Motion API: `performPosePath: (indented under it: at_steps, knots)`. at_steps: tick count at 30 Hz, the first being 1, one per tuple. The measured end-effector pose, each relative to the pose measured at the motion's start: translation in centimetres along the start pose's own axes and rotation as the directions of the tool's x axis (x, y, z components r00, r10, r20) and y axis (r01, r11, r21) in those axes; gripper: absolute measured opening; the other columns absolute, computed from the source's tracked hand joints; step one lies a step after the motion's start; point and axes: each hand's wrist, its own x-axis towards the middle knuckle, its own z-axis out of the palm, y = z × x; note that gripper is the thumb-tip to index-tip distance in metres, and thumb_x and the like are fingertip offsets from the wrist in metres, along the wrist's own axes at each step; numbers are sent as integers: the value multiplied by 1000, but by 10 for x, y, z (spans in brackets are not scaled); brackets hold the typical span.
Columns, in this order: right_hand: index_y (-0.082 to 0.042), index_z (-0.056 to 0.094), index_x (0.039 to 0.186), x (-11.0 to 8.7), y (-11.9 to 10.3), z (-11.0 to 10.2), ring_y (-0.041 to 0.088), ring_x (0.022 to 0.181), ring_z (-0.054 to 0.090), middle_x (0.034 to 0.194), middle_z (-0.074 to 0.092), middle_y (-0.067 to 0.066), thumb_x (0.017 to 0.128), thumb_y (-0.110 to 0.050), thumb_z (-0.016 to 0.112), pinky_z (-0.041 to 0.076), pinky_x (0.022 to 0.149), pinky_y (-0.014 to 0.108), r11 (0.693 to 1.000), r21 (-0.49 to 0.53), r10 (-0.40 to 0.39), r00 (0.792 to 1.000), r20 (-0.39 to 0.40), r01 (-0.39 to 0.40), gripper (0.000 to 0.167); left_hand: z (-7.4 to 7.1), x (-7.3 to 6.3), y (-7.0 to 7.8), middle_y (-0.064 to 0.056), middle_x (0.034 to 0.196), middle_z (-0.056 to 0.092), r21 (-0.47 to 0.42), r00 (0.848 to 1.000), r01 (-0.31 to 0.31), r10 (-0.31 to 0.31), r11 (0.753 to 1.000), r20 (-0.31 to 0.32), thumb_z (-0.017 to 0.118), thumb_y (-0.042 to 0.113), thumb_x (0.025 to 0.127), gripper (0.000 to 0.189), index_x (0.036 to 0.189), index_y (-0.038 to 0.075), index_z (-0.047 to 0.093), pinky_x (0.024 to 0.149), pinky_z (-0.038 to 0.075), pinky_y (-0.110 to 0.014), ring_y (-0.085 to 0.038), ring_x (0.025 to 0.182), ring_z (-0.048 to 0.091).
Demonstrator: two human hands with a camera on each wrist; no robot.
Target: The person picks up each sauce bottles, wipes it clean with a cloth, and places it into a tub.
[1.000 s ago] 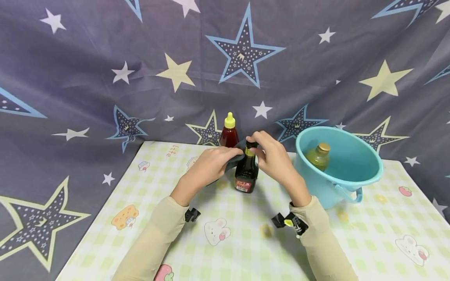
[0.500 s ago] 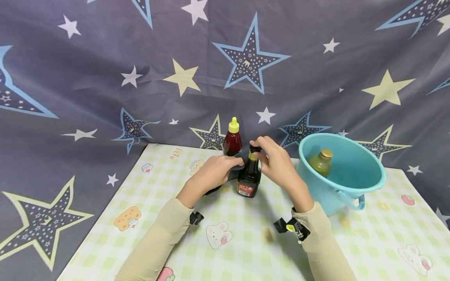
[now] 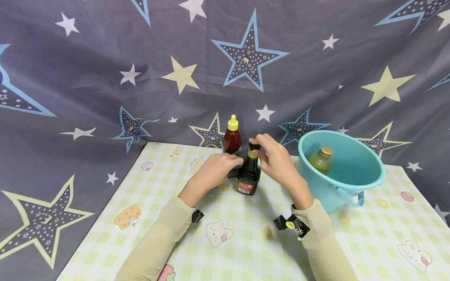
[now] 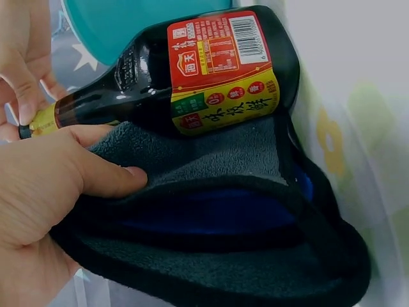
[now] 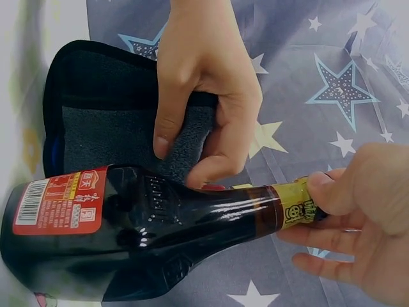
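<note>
A dark soy sauce bottle [image 3: 248, 175] with a red label stands upright on the table. My right hand [image 3: 275, 158] pinches it at the black cap and yellow neck band, as the right wrist view shows. My left hand [image 3: 212, 171] grips a dark grey fleecy cloth [image 4: 192, 160] with black edging, its thumb on top. The cloth lies against the bottle's side, and a fold of it gapes to a blue inside. Behind them, a red sauce squeeze bottle [image 3: 232, 138] with a yellow nozzle cap is partly hidden.
To the right stands a light blue bucket [image 3: 320, 191], its handle hanging at the front. Inside it is a greenish bottle [image 3: 320, 160] with a gold cap. A grey star-patterned curtain [image 3: 140, 47] rises behind the checked tablecloth [image 3: 246, 253].
My left hand and the cloth have come slightly lower along the soy sauce bottle. My right hand keeps its pinch at the cap. The head view has shifted a little.
</note>
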Motion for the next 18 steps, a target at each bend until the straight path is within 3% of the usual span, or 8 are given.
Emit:
performPosePath:
  at_steps: [6,12,18]
  knots:
    - [-9,63,111,-1,0,-3,22,74,57,115,68,9,97,-3,65,45,65,34,1000,-7,3,1000,12,-3,15,1,0,0,0,107,75,56,1000,-13,14,998,-17,77,-8,80,43,114,19,73,72,57,-34,-19,90,71]
    - [-9,63,109,-2,0,-5,24,78,61,115,69,9,97,-3,66,46,65,35,1000,-13,11,1000,12,-11,14,2,2,-2,-1,114,72,106,991,-66,78,992,-110,79,-7,78,43,113,17,74,88,55,-34,-20,104,66]
    - [-11,60,107,8,-3,-11,23,80,62,118,68,8,99,-6,64,47,65,34,999,-46,18,995,103,-14,9,-6,1,-7,-1,114,73,144,971,-86,115,986,-208,83,-4,75,45,114,16,76,89,55,-36,-21,106,66]
